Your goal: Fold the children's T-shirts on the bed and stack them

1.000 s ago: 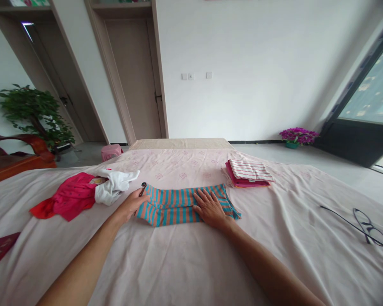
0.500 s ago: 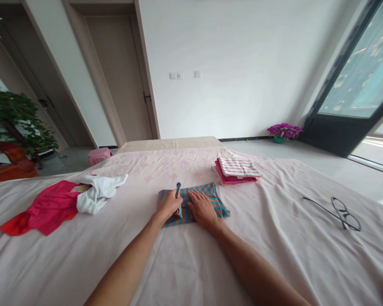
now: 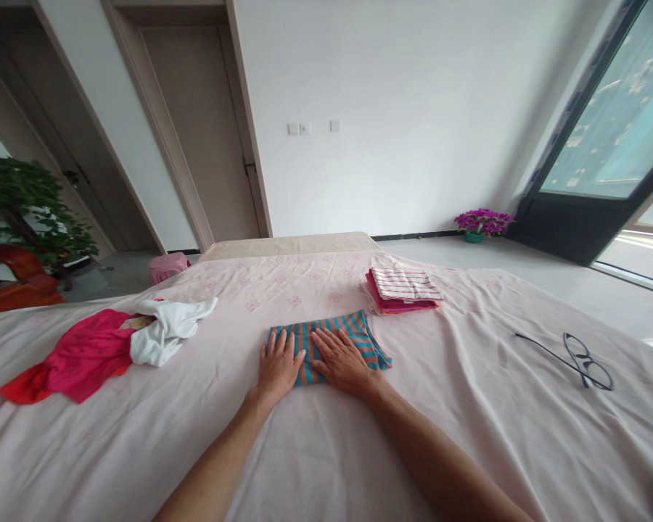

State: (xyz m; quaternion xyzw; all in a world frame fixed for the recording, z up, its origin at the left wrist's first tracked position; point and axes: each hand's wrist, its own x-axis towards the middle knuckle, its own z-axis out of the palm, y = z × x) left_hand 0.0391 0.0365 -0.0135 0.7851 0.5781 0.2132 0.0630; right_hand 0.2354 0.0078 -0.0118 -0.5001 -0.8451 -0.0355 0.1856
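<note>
A folded garment with teal and brown stripes (image 3: pixel 366 335) lies flat in front of me on the pale pink bedsheet (image 3: pixel 315 449). My left hand (image 3: pixel 278 366) rests open on its left end, fingers spread and palm down. Just beside it, my right hand (image 3: pixel 340 360) presses flat on the middle of the cloth, also open. The two hands are close together and partly cover the stripes. Behind the garment, slightly right, sits a stack of folded clothes (image 3: pixel 405 290), with a red-and-white striped piece on top and red ones beneath.
Unfolded clothes lie at the left: a red-pink top (image 3: pixel 90 355) and a white garment (image 3: pixel 166 330). Eyeglasses (image 3: pixel 582 366) rest on the sheet at the right. Past the bed's edge are a pink stool (image 3: pixel 168 267), a leafy plant (image 3: pixel 25 199) and purple flowers (image 3: pixel 484 221).
My left hand has let go of the pinched fold of striped cloth and now lies flat, a little to the left. That fold has gone down flat. My right hand has hardly moved.
</note>
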